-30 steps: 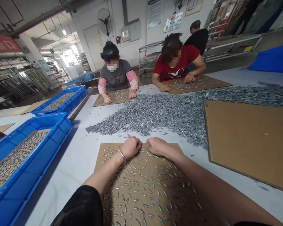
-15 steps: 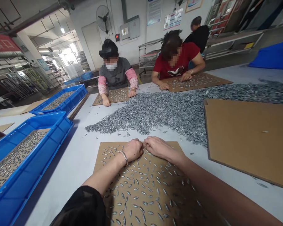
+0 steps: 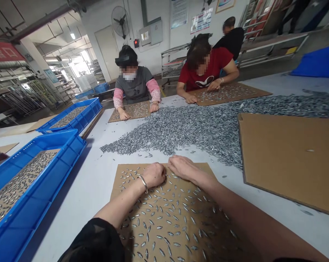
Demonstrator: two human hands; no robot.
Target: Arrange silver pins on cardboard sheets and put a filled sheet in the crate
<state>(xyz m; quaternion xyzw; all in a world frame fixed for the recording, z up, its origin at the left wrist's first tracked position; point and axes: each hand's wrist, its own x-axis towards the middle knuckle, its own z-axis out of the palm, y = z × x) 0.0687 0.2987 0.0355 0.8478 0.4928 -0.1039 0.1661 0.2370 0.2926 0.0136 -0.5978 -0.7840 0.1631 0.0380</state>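
Note:
A brown cardboard sheet [image 3: 117,191] lies before me, scattered with small silver spindle-shaped metal pieces [image 3: 167,241]. My left hand [image 3: 154,175], with a bracelet at the wrist, is closed near the sheet's far edge, its fingers curled downward. Just to its right, my right hand [image 3: 180,167] is also closed over that edge, fingertips bent under. The hands nearly touch. Whatever the fingertips pinch, if anything, is hidden behind the knuckles. Beyond the sheet spreads a large heap of the same metal pieces [image 3: 180,127].
A blank-looking cardboard stack [image 3: 290,156] stands at the right with one piece on it. Blue crates [image 3: 57,182] holding filled sheets line the left. Across the white table [image 3: 96,174], two people [image 3: 135,87] bend over similar sheets; another person is farther back.
My right hand has shifted slightly upward and away from the left. My left hand stays nearly in place, with fingers still curled. The whole view has moved a little.

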